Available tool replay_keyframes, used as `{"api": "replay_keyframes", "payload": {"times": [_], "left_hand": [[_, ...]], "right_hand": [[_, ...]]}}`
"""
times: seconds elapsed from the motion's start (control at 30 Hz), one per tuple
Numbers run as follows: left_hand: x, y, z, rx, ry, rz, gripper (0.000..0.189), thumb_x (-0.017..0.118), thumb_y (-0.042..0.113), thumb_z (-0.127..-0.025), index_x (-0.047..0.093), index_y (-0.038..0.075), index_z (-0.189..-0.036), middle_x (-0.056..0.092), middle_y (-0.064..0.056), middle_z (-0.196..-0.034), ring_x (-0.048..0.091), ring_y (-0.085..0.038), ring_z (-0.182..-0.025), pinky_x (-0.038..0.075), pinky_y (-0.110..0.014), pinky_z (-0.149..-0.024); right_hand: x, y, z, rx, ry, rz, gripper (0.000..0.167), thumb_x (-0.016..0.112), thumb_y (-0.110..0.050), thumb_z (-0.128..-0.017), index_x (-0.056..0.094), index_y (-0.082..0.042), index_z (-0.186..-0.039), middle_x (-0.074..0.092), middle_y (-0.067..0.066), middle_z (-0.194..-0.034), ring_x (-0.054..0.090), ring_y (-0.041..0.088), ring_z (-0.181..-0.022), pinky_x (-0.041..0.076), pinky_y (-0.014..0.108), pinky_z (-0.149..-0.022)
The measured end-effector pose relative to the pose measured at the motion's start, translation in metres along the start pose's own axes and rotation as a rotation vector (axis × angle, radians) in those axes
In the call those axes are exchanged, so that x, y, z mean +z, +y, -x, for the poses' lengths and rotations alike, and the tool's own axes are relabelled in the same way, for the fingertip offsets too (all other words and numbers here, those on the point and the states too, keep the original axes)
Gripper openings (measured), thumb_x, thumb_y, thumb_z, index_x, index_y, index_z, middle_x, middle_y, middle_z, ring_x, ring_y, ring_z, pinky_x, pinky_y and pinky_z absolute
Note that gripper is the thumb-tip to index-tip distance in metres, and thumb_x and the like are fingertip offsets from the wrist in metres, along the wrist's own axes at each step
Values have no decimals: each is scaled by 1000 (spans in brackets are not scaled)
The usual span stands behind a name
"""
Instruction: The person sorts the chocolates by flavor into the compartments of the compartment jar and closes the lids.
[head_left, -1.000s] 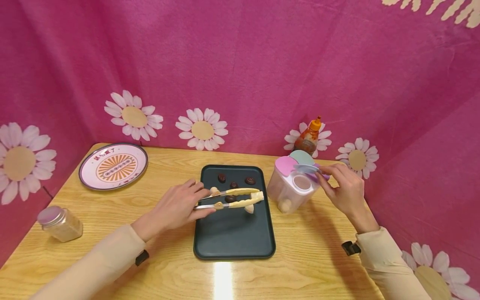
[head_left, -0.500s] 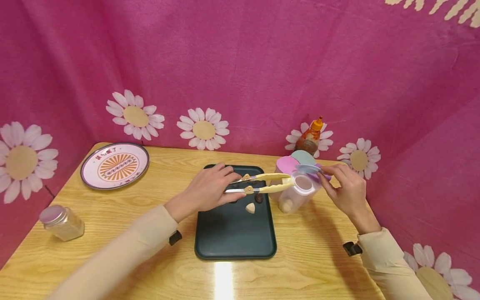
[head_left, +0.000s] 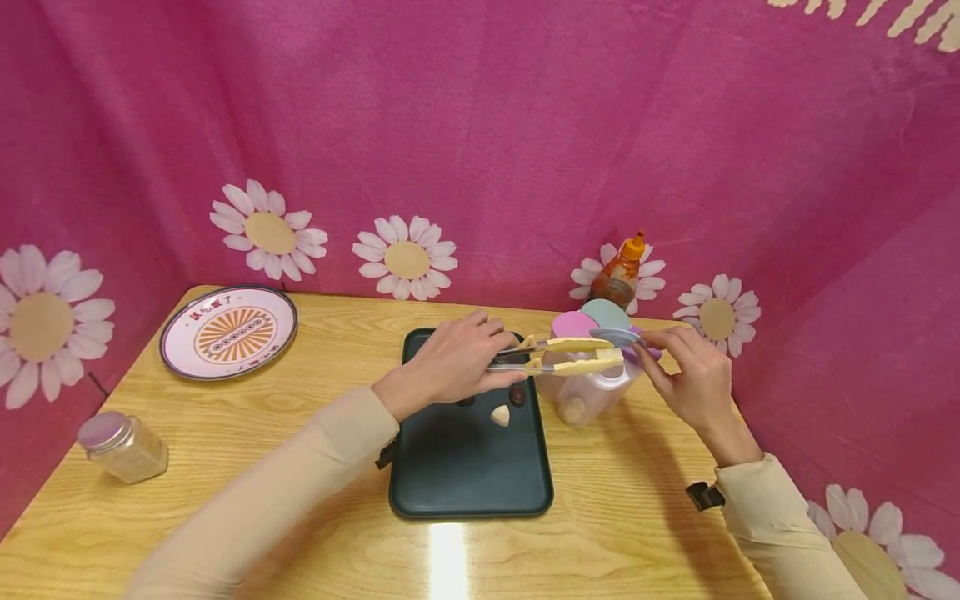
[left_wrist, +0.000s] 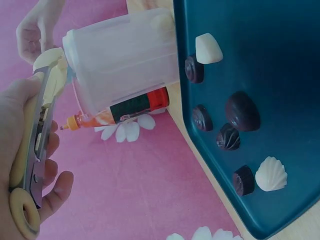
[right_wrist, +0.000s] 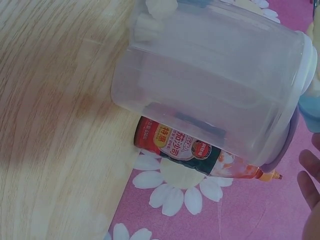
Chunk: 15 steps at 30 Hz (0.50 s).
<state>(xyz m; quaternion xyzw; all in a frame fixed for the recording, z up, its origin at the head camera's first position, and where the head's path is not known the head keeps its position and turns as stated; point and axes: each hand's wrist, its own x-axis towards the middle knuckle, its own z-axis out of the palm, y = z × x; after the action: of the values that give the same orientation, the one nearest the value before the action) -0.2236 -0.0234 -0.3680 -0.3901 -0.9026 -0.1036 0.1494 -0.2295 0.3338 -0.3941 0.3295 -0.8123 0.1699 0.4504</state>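
My left hand (head_left: 453,358) grips yellow-tipped metal tongs (head_left: 577,343). A small pale block (head_left: 610,356) sits between the tong tips, over the open compartment of a clear plastic container (head_left: 588,404). With thumb and fingers, my right hand (head_left: 693,383) pinches the raised blue-grey flip lid (head_left: 615,336); the pink and green lids beside it are down. Pale pieces (right_wrist: 161,7) lie at the container's bottom. On the dark tray (head_left: 472,483) are several dark chocolates (left_wrist: 243,111), a white piece (left_wrist: 208,48) and a white shell-shaped chocolate (left_wrist: 271,174), partly hidden by my left hand in the head view.
A sauce bottle (head_left: 617,282) with an orange cap stands behind the container. At the back left lies an oval patterned plate (head_left: 247,367). A purple-lidded jar (head_left: 131,454) stands at the table's left side. A pink flowered cloth (head_left: 480,150) hangs behind the table.
My left hand has carried the tongs and pale block rightward, from above the tray to over the container's opening. My right hand stays at the raised lid.
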Motion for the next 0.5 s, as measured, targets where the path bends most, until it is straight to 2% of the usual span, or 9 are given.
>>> {"api": "replay_keyframes", "payload": {"times": [0.27, 0.5], "left_hand": [[4, -1, -1, -8, -11, -21, 53, 65, 59, -98, 75, 18, -129, 73, -4, -118, 64, -18, -97, 55, -28, -67], [1, -6, 10, -41, -34, -28, 56, 66, 61, -98, 73, 17, -132, 73, -5, -122, 64, -20, -100, 56, -32, -69]], "right_hand": [[-1, 1, 0, 0, -3, -1, 41, 66, -39, -104, 77, 0, -99, 75, 12, -83, 67, 27, -70, 49, 38, -66], [0, 1, 0, -4, 1, 8, 42, 64, -38, -105, 77, 0, -97, 75, 12, -83, 69, 29, -71, 48, 39, -65]]}}
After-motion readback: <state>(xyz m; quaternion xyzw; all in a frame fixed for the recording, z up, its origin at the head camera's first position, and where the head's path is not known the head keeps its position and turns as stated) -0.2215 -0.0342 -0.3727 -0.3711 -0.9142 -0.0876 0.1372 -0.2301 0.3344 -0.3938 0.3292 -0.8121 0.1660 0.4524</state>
